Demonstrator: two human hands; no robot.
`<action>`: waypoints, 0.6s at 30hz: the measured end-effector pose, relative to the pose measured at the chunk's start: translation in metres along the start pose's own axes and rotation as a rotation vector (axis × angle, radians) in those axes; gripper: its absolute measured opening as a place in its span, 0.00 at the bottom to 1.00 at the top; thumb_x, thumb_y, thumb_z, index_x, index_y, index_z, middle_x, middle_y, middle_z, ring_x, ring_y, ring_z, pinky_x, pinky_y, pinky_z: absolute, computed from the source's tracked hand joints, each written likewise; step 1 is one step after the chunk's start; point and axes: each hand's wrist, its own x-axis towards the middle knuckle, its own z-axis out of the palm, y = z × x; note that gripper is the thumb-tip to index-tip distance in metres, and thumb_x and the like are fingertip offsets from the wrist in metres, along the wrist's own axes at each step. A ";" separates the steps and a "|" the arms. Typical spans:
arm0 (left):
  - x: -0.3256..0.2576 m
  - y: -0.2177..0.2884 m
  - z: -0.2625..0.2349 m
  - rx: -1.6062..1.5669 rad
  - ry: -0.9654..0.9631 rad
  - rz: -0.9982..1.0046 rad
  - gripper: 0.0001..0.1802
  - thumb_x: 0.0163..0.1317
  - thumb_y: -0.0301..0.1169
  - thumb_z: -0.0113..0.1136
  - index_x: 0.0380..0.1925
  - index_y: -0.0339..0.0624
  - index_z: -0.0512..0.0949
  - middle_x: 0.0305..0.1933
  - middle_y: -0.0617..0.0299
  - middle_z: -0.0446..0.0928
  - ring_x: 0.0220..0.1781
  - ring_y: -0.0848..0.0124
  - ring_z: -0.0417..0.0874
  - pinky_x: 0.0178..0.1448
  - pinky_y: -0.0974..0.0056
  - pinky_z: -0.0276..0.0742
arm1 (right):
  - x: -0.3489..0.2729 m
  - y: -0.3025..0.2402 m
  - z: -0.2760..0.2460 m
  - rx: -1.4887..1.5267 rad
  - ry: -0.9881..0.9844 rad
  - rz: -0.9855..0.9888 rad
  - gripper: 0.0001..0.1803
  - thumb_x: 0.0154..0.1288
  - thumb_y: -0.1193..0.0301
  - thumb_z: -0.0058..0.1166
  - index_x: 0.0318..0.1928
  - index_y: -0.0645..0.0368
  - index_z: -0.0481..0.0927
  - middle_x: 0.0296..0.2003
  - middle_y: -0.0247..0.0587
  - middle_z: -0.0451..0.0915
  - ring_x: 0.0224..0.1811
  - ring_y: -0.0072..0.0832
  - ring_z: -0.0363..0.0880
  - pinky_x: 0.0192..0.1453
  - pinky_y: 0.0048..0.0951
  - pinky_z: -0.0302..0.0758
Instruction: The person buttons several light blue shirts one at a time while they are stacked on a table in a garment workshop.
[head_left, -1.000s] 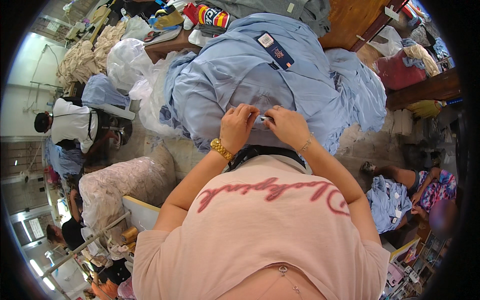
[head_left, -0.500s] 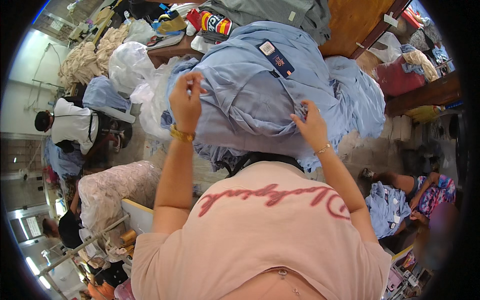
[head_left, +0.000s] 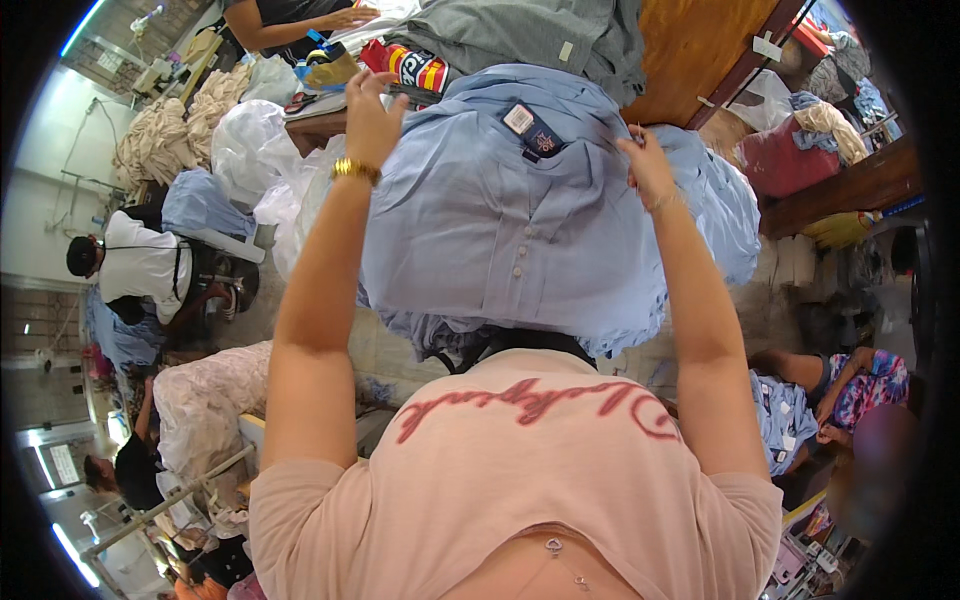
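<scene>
A light blue shirt (head_left: 450, 220) lies spread over a pile of similar blue cloth in front of me. Its button placket runs down the middle, and a dark hang tag (head_left: 533, 130) rests at the collar. My left hand (head_left: 375, 125), with a gold watch (head_left: 356, 171) on its wrist, is raised at the shirt's far left edge, fingers apart and nothing in them. At the far right shoulder is my right hand (head_left: 652, 172); its bent fingers are apart and touch or nearly touch the cloth.
Grey folded cloth (head_left: 520, 35) and a red and yellow package (head_left: 415, 68) lie beyond the pile. White plastic bags (head_left: 252, 140) stand at left. A wooden panel (head_left: 690, 50) rises at far right. A person in white (head_left: 145, 255) bends at left; another person sits at right with blue garments (head_left: 785, 410).
Both hands have moved farther away from me, the right one also slightly right. The bunched shirt now lies flatter, its buttons showing. A person's arm has appeared at the far left.
</scene>
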 end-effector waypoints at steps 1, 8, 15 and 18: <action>0.000 0.022 -0.005 0.079 0.106 0.131 0.11 0.51 0.28 0.61 0.36 0.40 0.76 0.27 0.59 0.74 0.29 0.65 0.77 0.35 0.67 0.73 | -0.009 0.007 0.001 -0.034 0.044 -0.098 0.16 0.56 0.69 0.54 0.45 0.61 0.72 0.28 0.32 0.70 0.27 0.18 0.67 0.33 0.17 0.65; -0.143 0.183 -0.064 -0.567 -0.430 -0.505 0.08 0.50 0.21 0.60 0.33 0.39 0.77 0.29 0.60 0.74 0.27 0.72 0.75 0.32 0.70 0.71 | -0.155 0.048 0.030 0.030 -0.498 0.208 0.11 0.61 0.68 0.51 0.42 0.59 0.74 0.27 0.30 0.73 0.27 0.17 0.68 0.28 0.21 0.66; -0.181 0.190 -0.075 -1.106 -1.135 -1.350 0.19 0.64 0.38 0.49 0.45 0.33 0.74 0.38 0.60 0.78 0.32 0.77 0.77 0.38 0.75 0.71 | -0.175 0.053 0.065 -0.437 -0.402 -0.600 0.08 0.55 0.69 0.56 0.34 0.57 0.75 0.26 0.41 0.73 0.28 0.36 0.75 0.30 0.31 0.72; -0.193 0.199 -0.067 -1.075 -1.072 -1.412 0.19 0.64 0.38 0.50 0.46 0.33 0.74 0.40 0.61 0.78 0.32 0.77 0.77 0.38 0.75 0.71 | -0.168 0.056 0.073 -0.495 -0.448 -0.567 0.08 0.53 0.69 0.58 0.30 0.59 0.75 0.26 0.41 0.73 0.28 0.37 0.75 0.31 0.32 0.72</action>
